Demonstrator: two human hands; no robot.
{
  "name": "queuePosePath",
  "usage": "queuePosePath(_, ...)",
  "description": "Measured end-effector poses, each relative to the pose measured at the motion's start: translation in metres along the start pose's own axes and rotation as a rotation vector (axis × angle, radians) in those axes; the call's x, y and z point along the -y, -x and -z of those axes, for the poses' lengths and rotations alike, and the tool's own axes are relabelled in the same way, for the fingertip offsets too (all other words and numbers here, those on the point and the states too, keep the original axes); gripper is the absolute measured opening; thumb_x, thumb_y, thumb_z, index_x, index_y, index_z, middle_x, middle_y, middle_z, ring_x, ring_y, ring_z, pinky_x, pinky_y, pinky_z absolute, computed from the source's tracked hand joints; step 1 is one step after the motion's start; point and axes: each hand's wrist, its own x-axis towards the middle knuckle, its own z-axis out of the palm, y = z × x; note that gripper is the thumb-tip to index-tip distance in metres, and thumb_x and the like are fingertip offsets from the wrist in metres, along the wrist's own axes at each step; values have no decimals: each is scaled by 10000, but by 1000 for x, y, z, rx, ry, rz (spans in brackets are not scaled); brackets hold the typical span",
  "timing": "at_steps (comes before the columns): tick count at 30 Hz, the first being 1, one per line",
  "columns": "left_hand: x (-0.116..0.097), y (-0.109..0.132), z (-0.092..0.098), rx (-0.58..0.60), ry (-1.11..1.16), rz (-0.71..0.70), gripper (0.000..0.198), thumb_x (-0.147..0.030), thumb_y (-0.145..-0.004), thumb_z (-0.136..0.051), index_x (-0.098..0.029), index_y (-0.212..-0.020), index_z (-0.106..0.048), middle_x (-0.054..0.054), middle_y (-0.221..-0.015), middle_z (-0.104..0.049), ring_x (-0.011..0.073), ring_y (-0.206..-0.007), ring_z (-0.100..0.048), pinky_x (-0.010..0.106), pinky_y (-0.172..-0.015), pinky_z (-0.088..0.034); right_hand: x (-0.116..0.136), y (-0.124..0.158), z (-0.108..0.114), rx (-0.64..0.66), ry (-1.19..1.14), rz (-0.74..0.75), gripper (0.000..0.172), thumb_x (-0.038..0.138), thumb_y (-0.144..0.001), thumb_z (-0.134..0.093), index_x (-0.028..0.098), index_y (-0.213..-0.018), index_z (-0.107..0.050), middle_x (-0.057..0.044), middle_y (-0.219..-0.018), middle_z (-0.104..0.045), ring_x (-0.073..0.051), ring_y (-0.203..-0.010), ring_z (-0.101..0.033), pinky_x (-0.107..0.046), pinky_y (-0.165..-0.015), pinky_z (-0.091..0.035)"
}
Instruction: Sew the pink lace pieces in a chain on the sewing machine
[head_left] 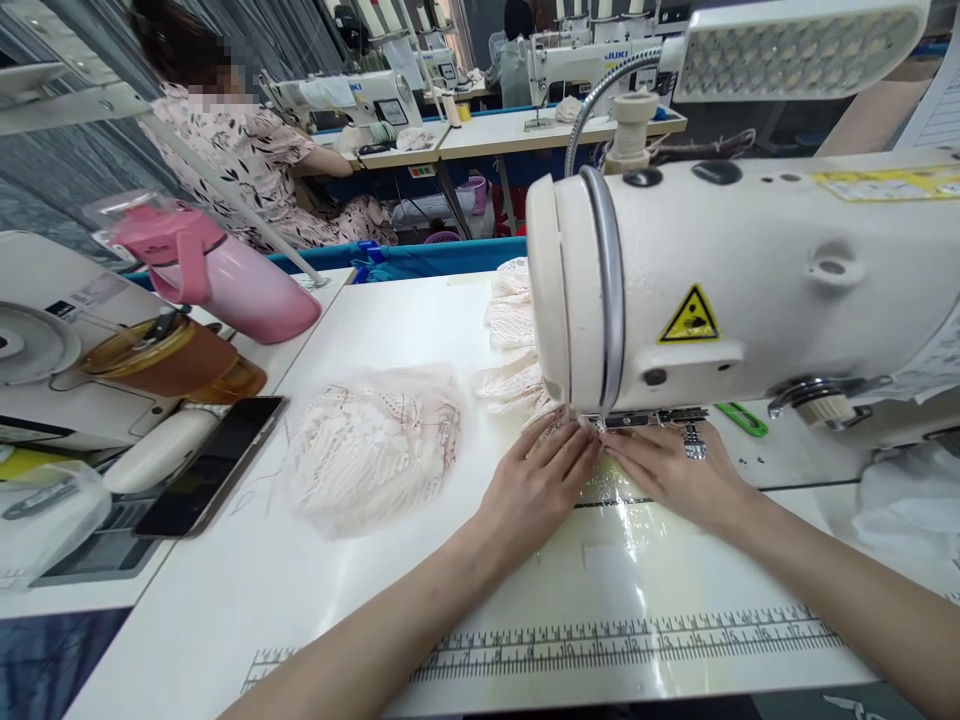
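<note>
My left hand [536, 480] lies on the sewing table at the left of the needle area, its fingers stretched out flat over cream lace fabric [517, 385]. From the other side my right hand [679, 470] reaches in, fingertips drawn together at the lace edge beside the presser foot [600, 420]. Metal parts of the machine cover some of its fingers. Above both hands is the white head of the sewing machine [577, 290]. The lace runs back behind that head in gathered folds. The needle itself is hidden.
A lace bundle [379, 450] lies left of my hands. Further left are a phone [214, 465], an amber cup [176, 360] and a pink bottle [232, 270]. Right of the foot rests a green tool [742, 418]. A printed ruler [600, 645] crosses the front. Another person [247, 150] sits beyond.
</note>
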Motion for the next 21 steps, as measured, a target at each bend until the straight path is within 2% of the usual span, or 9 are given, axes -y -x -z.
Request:
queuePosePath(4, -1, 1, -1, 4, 19, 12, 270, -171, -953, -482, -98, -1179, -609, 95, -1202, -655, 204, -1130, -614, 415, -1073, -435, 1, 4, -3, 10, 33, 6, 239, 316, -921, -526, 275, -1091, -689, -20, -992, -727, -174, -838, -627, -360, -895, -376)
queuePosePath(9, 0, -1, -1, -25, 56, 78, 273, -235, -960, -492, -119, -1164, -630, 78, -1163, -676, 208, -1105, -631, 415, -1069, -448, 4, 5, -4, 48, 46, -8, 261, 359, -944, -487, 284, -1093, -688, -22, -1061, -709, -181, -843, -631, -378, -881, -374)
queuePosePath(16, 4, -3, 1, -31, 94, 111, 254, -211, -950, -485, -116, -1087, -676, 95, -1122, -692, 227, -1089, -640, 439, -1069, -445, 7, 4, -5, 70, 71, 1, 291, 415, -958, -444, 290, -1099, -666, -15, -1045, -704, -217, -825, -641, -450, -917, -364)
queuePosePath(21, 5, -3, 0, -11, 63, 148, 278, -210, -956, -460, -106, -1109, -668, 105, -1123, -689, 244, -1098, -635, 455, -1044, -462, 9, 1, -4, 97, 108, 10, 333, 426, -954, -443, 276, -1174, -645, -52, -1005, -702, -209, -768, -628, -424, -844, -409)
